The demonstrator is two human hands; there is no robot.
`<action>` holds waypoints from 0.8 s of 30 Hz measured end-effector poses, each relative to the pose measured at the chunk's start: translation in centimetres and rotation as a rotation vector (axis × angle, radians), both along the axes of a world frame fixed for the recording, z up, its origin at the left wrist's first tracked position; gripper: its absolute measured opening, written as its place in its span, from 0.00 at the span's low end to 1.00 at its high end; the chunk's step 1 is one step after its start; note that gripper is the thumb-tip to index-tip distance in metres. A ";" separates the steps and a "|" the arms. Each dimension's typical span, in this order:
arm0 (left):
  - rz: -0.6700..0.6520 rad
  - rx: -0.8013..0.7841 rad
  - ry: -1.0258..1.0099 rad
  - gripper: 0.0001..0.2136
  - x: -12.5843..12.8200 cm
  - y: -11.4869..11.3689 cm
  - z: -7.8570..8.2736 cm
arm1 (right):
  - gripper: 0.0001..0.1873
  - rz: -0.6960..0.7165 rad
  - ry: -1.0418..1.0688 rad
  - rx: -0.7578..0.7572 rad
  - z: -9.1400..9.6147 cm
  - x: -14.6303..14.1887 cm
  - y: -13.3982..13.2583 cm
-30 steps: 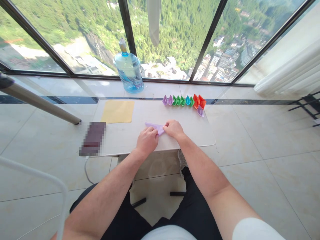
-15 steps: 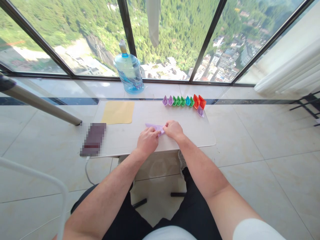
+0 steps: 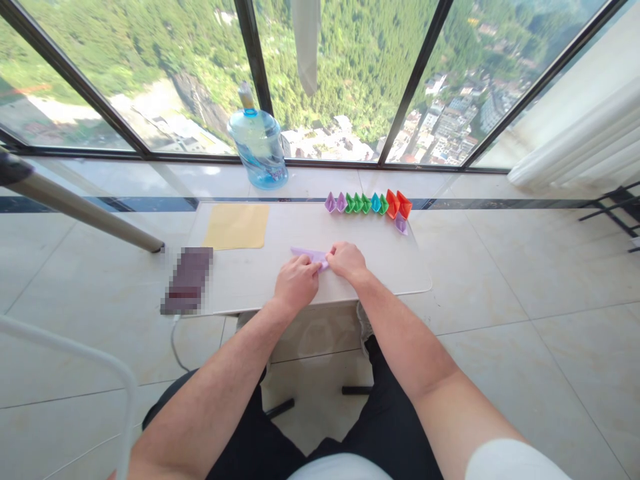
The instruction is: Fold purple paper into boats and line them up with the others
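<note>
A folded purple paper [image 3: 309, 254] lies on the small white table [image 3: 250, 280], near its front edge. My left hand [image 3: 295, 283] and my right hand [image 3: 347, 260] both pinch the paper's near end, fingers curled and pressed together on it. Most of the fold is hidden under my fingers. Along the table's far edge stands a row of folded paper boats [image 3: 367, 203] in purple, green, blue and red, with one more purple boat [image 3: 401, 224] just in front of the row's right end.
A yellow sheet [image 3: 236, 226] lies flat at the table's back left. A dark blurred object [image 3: 186, 280] rests at the front left corner. A blue water jug [image 3: 259, 147] stands on the sill by the window. A slanted pole [image 3: 80, 207] crosses at left.
Both hands stay on the purple paper with only slight finger shifts. The view has drifted a little.
</note>
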State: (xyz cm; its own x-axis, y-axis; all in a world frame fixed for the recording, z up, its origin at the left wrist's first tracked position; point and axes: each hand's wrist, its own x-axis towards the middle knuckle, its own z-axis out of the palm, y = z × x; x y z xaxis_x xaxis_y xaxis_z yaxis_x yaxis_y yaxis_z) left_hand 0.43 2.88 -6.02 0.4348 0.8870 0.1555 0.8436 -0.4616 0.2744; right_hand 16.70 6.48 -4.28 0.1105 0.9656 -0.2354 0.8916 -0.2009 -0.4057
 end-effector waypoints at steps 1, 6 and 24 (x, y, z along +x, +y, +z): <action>0.000 0.001 0.008 0.16 0.0 0.0 0.1 | 0.10 0.004 -0.004 0.000 0.1 0.0 0.0; -0.006 0.001 0.031 0.15 0.0 0.0 0.4 | 0.11 0.010 -0.010 0.003 0.2 0.0 0.0; 0.012 0.001 0.110 0.15 0.1 -0.3 0.5 | 0.24 -0.059 -0.012 0.081 -0.9 1.4 -1.6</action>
State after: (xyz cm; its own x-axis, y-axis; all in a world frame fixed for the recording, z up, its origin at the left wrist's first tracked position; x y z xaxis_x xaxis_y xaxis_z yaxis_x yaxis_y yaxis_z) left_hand 0.56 2.60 -5.52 0.4387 0.8921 0.1085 0.8740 -0.4516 0.1792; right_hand 18.12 4.91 -5.21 0.1699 0.9731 -0.1556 0.8841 -0.2202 -0.4121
